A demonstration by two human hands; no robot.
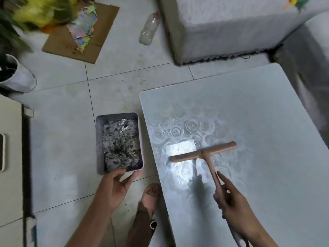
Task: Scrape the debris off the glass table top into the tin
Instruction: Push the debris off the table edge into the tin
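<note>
Starting at the left, note the tin [100,143]: it sits just beside the left edge of the glass table top [258,113], over the floor tiles [62,139]. Whether it rests on them or hangs in your grip cannot be told. Its bottom carries a thick scatter of dark and pale debris [121,145], so a good share of the scraping is judged done. Your left hand [114,186] grips the tin's near short end, thumb over the rim and fingers curled beneath. A few dark specks lie on the tiles beyond the tin; they are off the glass and outside the tin, and you may wish to account for them. Moving right, the table top shows a pressed rose pattern and a bright reflection but no debris that can be made out. Fine grit could be lost in the glare and blur, so the surface is judged near clean, not certified clean. The wooden scraper [204,152] lies with its crossbar on the glass, inboard of the left edge and apart from the tin. Your right hand [233,200] holds its handle, forefinger laid straight along the shaft and the other fingers wrapped round it. What is left, on this evidence: draw the bar to the left edge, drop any remainder into the tin, and check the far and right portions of the glass.
</note>
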